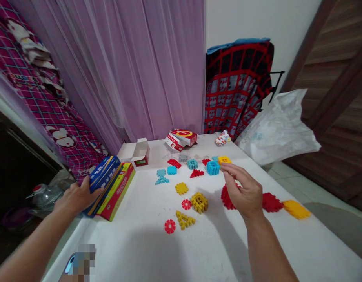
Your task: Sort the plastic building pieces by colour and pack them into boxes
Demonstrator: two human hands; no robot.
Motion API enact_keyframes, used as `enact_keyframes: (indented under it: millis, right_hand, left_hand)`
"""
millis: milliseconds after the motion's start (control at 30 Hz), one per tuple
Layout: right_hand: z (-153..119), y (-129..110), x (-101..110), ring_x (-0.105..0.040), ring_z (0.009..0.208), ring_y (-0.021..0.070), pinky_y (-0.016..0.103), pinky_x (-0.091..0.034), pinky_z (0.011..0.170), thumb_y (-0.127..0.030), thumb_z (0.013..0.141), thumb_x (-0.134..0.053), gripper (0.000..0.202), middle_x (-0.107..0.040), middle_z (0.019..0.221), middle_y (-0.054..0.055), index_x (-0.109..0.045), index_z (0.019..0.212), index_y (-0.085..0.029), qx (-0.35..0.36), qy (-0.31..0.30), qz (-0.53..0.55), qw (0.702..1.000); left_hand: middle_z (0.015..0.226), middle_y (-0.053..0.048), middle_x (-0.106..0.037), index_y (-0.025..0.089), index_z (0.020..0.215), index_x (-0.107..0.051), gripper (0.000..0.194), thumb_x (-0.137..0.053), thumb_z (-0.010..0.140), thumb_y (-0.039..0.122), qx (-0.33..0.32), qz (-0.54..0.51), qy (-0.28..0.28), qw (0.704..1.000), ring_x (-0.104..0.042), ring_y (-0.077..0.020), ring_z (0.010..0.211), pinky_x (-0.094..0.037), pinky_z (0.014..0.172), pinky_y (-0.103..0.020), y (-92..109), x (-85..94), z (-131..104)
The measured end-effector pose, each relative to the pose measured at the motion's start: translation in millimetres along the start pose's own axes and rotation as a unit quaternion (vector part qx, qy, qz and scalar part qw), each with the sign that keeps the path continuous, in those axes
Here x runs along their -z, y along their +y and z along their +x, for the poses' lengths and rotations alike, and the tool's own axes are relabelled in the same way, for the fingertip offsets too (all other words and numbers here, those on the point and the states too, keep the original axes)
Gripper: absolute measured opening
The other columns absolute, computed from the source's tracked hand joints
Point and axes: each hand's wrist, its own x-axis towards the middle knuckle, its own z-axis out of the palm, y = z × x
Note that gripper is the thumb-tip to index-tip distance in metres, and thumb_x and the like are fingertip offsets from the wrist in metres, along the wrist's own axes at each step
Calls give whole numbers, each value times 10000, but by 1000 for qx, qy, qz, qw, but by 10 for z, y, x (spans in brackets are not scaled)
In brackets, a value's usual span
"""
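At the table's left edge, my left hand grips a blue box, its thumb across the near side and its fingers partly hidden behind. A yellow-and-red box lies against the blue one. Above the right part of the table is my right hand, open, its fingers stretched forward and thumb a little apart, with nothing visible in it. Its fingertips overlap the edge of a yellow block; contact I cannot tell. A blue cube block sits just left of them. Red toothed pieces are partly hidden behind the hand.
Mid-table lie a yellow cube, a yellow triangle and red notched discs. An opened white box and a torn red carton stand at the back. A white plastic bag hangs beyond the right edge.
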Motion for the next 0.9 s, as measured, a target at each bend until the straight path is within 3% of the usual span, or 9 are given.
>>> enact_keyframes:
  millis: [133,267,333,433,533,667,733,900]
  right_hand:
    - [17,39,40,-713,933,208,384,-585,892,-187,901,-564,180,-755,1001,67,-722,985,-210,-4,16,-7,1000]
    - [23,52,22,-716,922,210,386,-591,886,-193,900,-567,173,-756,990,65,-721,976,-215,0,18,-7,1000]
    - [33,48,20,-716,922,209,384,-591,884,-182,899,-566,179,-755,996,62,-718,986,-218,6,20,-10,1000]
    - [52,41,51,-715,920,205,374,-590,883,-166,896,-567,186,-753,1001,58,-713,996,-222,11,22,-15,1000]
    - [67,47,115,-713,918,208,375,-592,883,-176,900,-566,179,-749,1005,57,-711,989,-231,-4,25,-23,999]
    - [68,104,198,-714,907,214,370,-597,857,-212,906,-566,164,-749,984,54,-706,987,-243,-33,42,-48,997]
    - [59,152,219,-715,906,215,363,-595,852,-233,908,-566,158,-748,978,49,-704,984,-245,-43,50,-58,996]
    - [21,265,229,-716,904,215,354,-587,850,-273,921,-555,169,-747,991,41,-701,1006,-256,-54,45,-81,994]
  left_hand:
    - [1389,-235,-509,160,1499,-262,831,-349,870,695,38,2,-33,999,-556,-423,1198,-479,899,-512,61,65,-15]
    - [1500,-212,-400,207,1502,-286,775,-371,879,660,17,14,41,999,-455,-463,1291,-445,916,-615,274,298,-199]
    - [1515,-190,-385,199,1486,-332,703,-382,900,585,-39,29,88,995,-430,-434,1323,-414,981,-589,458,424,-286]
    - [1402,-131,-543,234,1375,-508,532,-385,921,482,-150,32,74,985,-541,-345,1232,-449,966,-482,807,546,-298]
    - [1236,-83,-670,255,1199,-655,411,-344,952,359,-199,32,50,978,-618,-273,1128,-458,955,-405,1168,549,-132]
    - [1118,-93,-699,230,1119,-688,348,-378,973,294,-204,40,50,977,-634,-240,1080,-462,950,-385,1528,414,244]
    - [1114,-87,-680,201,1134,-656,292,-460,971,343,-189,49,51,979,-636,-222,1046,-489,929,-413,1638,323,432]
    - [1210,-82,-612,178,1203,-579,358,-588,920,397,-160,69,60,983,-619,-212,1043,-533,887,-442,1804,145,800]
